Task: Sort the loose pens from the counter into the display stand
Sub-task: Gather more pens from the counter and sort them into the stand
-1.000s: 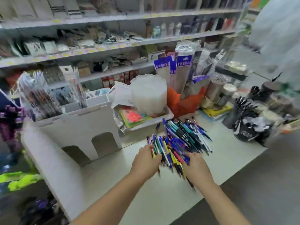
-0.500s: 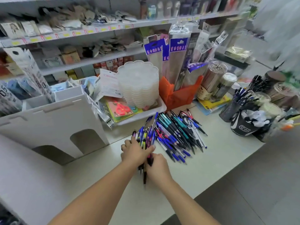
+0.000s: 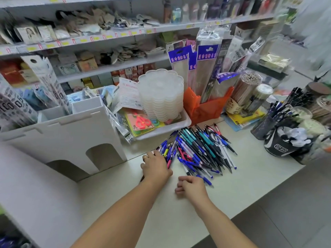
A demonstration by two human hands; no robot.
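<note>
In the head view, the left hand [image 3: 155, 167] gripped a small bundle of pens [image 3: 168, 152], likely gathered for the display stand [image 3: 68, 140] at nine o'clock. The right hand [image 3: 191, 187] rested loosely curled, empty, beside the main pen pile [image 3: 202, 149] on the counter [image 3: 250, 176].

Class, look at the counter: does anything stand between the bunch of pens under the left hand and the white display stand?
Nothing visible does. The left hand grips a small bunch of mostly blue pens, and only bare pale counter lies between it and the white cardboard display stand to its left.
</note>
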